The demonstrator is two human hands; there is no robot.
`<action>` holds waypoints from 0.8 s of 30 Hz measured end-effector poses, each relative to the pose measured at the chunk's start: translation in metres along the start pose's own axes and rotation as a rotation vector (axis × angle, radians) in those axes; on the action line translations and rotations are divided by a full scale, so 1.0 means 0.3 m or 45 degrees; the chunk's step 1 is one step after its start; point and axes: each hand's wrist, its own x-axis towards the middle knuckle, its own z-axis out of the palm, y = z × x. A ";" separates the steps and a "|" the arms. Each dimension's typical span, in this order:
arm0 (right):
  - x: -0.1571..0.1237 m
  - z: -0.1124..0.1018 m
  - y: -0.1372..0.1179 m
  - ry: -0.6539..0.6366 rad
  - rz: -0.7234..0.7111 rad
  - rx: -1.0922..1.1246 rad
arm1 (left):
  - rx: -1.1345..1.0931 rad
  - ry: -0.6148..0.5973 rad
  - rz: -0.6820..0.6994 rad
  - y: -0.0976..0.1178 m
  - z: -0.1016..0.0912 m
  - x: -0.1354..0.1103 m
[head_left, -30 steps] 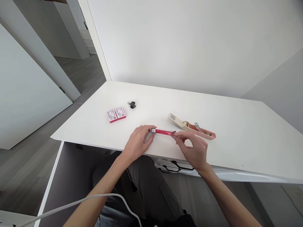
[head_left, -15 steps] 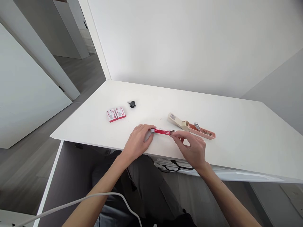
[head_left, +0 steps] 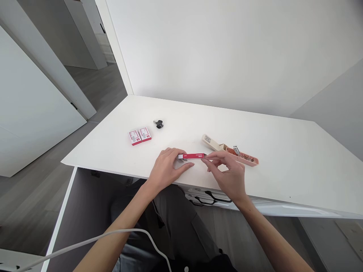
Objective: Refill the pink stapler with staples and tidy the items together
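Observation:
A small red and white box [head_left: 193,155] is held low over the table's front part, its red side facing up toward me. My right hand [head_left: 224,166] pinches its right end between thumb and fingers. At the left end, the fingertips of my left hand [head_left: 171,166] touch the box, while its thumb is stretched out below, apart from the red side. A pale flap shows at that left end. Just behind my right hand lies a cream and pink stapler [head_left: 249,160], swung wide open, with a small metal piece [head_left: 236,150] sticking up from its tray.
Two similar red and white boxes [head_left: 140,136] lie side by side on the white table [head_left: 283,162], at left. Behind them is a small black clip-like tool [head_left: 159,124]. A white cable [head_left: 113,234] crosses in front of my left forearm.
The small box has shifted slightly left and turned, showing more of its red side. My left thumb has moved away from its left end and stretched to the right.

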 end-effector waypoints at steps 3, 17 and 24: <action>0.002 -0.001 -0.008 -0.025 0.037 0.033 | -0.013 -0.009 -0.024 -0.009 0.003 0.000; 0.014 -0.004 -0.009 -0.049 -0.020 -0.033 | -0.085 -0.060 -0.083 0.020 -0.021 0.007; 0.015 -0.008 0.011 -0.025 0.038 -0.047 | -0.077 -0.108 -0.124 0.014 -0.026 0.013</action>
